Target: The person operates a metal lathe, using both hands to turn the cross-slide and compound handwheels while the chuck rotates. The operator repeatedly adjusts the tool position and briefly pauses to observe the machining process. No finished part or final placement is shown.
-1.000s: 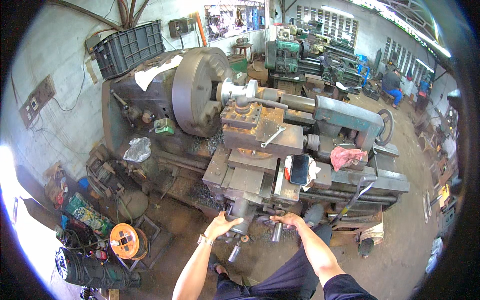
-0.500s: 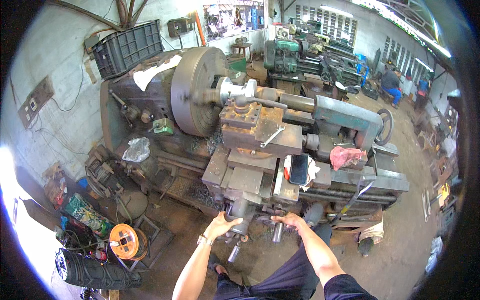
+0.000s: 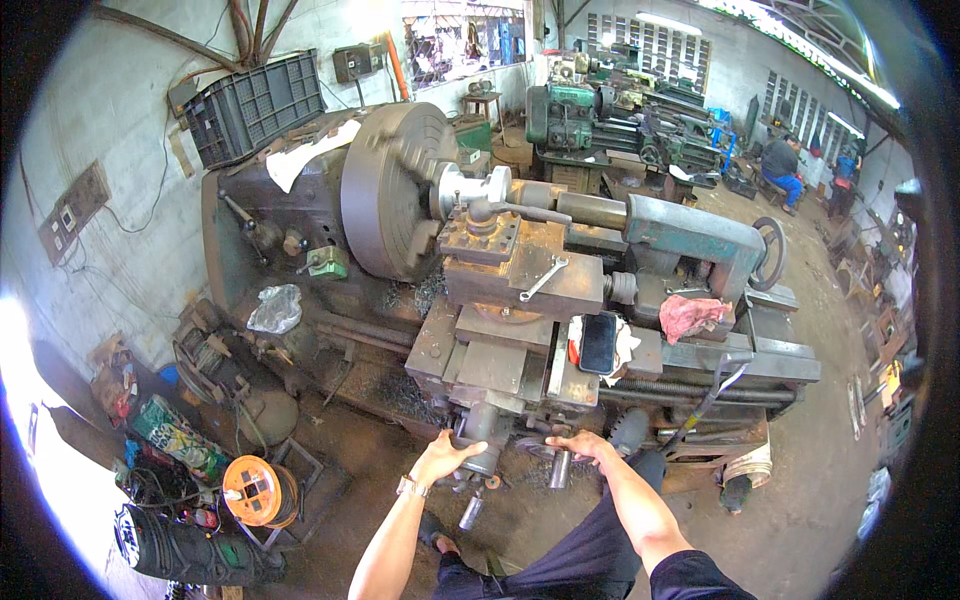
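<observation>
A large metal lathe fills the middle. My left hand (image 3: 443,460) is closed on the cross-slide handwheel (image 3: 484,452), its thumb lying over the round collar; the other fingers are partly hidden. To the right, my right hand (image 3: 585,445) grips the carriage handwheel (image 3: 536,446) at its rim, beside a metal handle (image 3: 561,469). Beyond the hands, the tool post (image 3: 482,235) sits on the slide next to a bright metal workpiece (image 3: 468,186). This workpiece is held between the big chuck (image 3: 392,200) and the tailstock (image 3: 690,232). The chuck's jaws look blurred.
A wrench (image 3: 545,279) lies on the compound slide. A phone (image 3: 599,343) rests on a rag nearby, with a pink cloth (image 3: 695,317) farther right. An orange cable reel (image 3: 254,491) stands on the floor at left. A person (image 3: 781,170) sits at the far right.
The chuck's jaws show at a different angle, so it is turning. Both hands stay on their handwheels with almost no movement. The view has shifted slightly.
</observation>
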`<state>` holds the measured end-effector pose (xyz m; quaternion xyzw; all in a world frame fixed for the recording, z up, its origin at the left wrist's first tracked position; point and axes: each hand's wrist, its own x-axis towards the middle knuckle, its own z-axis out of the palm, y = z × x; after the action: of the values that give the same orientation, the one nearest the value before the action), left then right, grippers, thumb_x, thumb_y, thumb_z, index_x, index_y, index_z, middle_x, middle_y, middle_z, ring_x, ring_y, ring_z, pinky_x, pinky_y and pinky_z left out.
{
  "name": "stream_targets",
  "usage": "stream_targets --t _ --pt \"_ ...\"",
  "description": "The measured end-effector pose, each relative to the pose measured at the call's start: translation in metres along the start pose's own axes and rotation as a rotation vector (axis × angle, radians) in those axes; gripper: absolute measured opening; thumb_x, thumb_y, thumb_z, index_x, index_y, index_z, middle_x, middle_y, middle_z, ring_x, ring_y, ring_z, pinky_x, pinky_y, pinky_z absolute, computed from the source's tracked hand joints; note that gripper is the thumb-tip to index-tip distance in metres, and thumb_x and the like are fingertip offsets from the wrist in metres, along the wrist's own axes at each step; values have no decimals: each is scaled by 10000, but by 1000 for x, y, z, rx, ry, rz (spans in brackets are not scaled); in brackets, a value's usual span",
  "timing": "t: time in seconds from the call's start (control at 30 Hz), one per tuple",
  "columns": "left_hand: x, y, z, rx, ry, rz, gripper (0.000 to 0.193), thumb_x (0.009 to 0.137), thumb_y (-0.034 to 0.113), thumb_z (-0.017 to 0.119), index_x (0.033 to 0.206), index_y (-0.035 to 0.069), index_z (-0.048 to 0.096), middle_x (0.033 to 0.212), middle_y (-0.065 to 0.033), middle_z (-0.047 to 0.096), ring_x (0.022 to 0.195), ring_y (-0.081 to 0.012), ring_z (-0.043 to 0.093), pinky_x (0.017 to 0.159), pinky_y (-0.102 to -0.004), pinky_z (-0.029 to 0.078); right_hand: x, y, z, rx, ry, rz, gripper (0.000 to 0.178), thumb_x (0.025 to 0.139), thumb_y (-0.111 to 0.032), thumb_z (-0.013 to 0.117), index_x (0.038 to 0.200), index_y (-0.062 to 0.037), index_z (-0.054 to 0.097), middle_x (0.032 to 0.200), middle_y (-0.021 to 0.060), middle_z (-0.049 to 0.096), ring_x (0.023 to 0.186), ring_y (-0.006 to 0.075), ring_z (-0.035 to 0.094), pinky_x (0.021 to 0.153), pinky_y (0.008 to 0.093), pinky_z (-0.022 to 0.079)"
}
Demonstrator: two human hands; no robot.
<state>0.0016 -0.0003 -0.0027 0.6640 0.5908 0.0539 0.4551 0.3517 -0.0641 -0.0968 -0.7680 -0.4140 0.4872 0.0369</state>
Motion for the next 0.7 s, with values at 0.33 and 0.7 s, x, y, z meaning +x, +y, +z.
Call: stream_targets --t 0.33,0.7 --pt "0 -2 2 -25 -17 -18 1200 683 791 745 1376 -140 440 1178 -308 685 1097 -337 702 970 -389 529 -2 4 -1 -8 -3 33 1109 571 -957 646 1077 25 747 1043 195 722 1060 385 689 812 548 575" --pt "2 -4 0 -33 -57 9 1284 676 824 716 1425 -164 385 1273 -331 634 1212 -354 646 1035 -405 489 -5 7 -4 31 -44 40 1070 579 -944 659 1140 -37 754 1144 189 698 1121 392 666 810 566 570"
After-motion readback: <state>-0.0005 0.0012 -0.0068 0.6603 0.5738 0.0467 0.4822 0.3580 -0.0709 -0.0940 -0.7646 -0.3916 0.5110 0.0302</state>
